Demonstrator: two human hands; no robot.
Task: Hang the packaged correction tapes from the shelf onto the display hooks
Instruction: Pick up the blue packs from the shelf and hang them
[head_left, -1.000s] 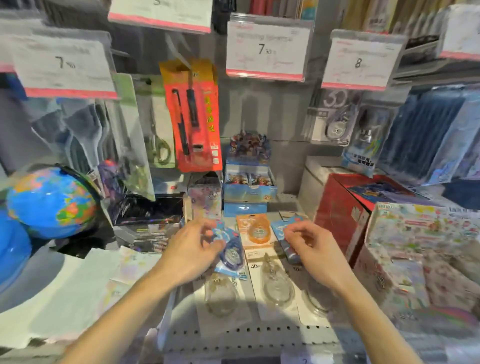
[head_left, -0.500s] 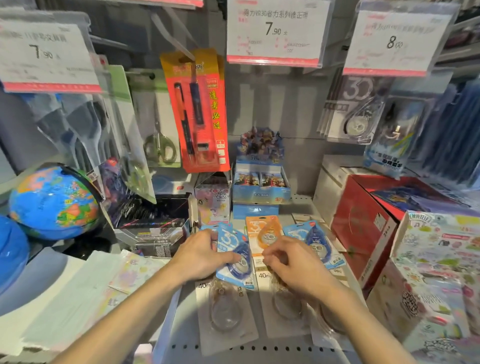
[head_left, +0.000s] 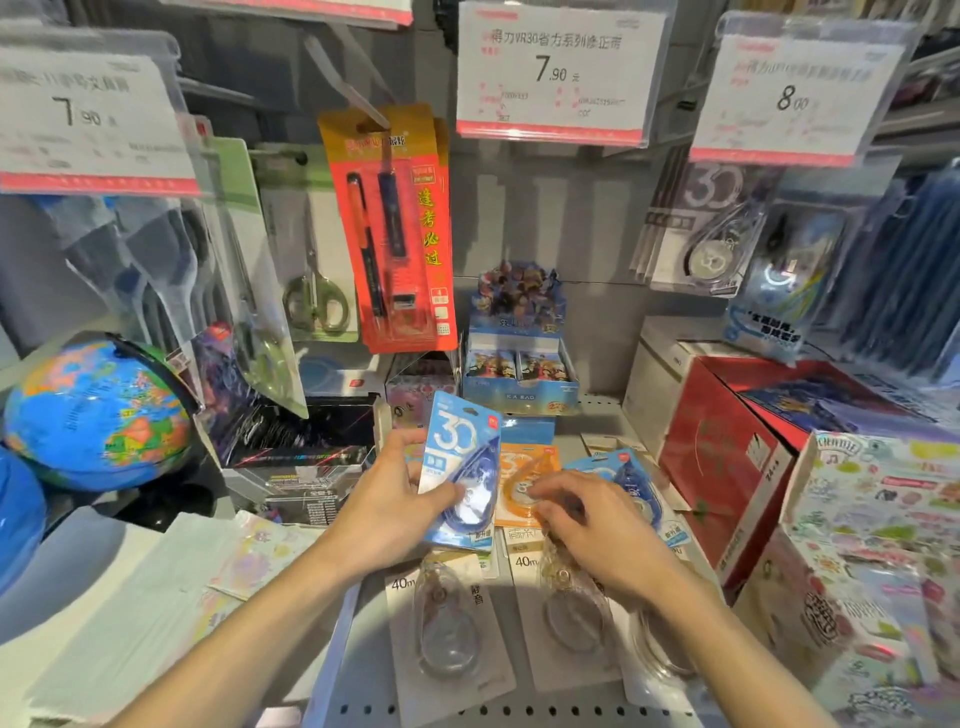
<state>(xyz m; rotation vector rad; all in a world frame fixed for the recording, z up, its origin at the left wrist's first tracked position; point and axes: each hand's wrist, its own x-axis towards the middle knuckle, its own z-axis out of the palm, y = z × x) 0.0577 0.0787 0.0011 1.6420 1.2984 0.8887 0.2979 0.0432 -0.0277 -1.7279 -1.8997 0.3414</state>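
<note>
The left hand (head_left: 387, 512) pinches a blue correction tape pack (head_left: 460, 470) by its lower left edge, thumb on the front, and holds it tilted upright above the shelf (head_left: 363, 670). The right hand (head_left: 597, 530) rests curled fingers (head_left: 548, 491) on an orange pack (head_left: 524, 486) lying flat; whether they grip it cannot be told. Another blue pack (head_left: 631, 483) lies just beside it. Clear-shelled packs (head_left: 447, 623) lie nearer, on perforated metal. A red box (head_left: 727, 467) crowds the right, a globe (head_left: 98, 415) the left. Glossy card, a teardrop blister.
</note>
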